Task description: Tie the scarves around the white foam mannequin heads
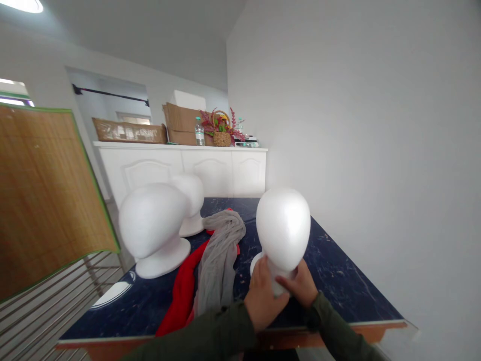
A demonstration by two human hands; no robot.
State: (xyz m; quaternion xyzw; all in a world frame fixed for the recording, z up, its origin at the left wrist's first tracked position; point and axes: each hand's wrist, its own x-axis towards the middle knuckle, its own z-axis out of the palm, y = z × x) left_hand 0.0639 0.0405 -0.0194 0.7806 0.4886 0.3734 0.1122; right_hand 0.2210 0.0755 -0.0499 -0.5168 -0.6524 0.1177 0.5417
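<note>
A smooth white foam mannequin head (283, 225) stands upright near the front right of the dark blue marbled table (338, 276). My left hand (264, 296) is wrapped round the left side of its neck, thumb across the front. On the other side of the neck, my right hand (302, 285) grips with its thumb pointing inward. Left of my hands lie a crumpled grey scarf (220, 260) and a red scarf (188, 286), the grey partly over the red. Dark green sleeves cover both my forearms.
Two more white foam heads stand on the table's left, a near one (152, 225) and one behind (191, 200). A white cabinet (150, 165) holds cardboard boxes, a bottle (199, 133) and a flower basket (222, 138). A bamboo mat (48, 200) hangs left; a wall rises right.
</note>
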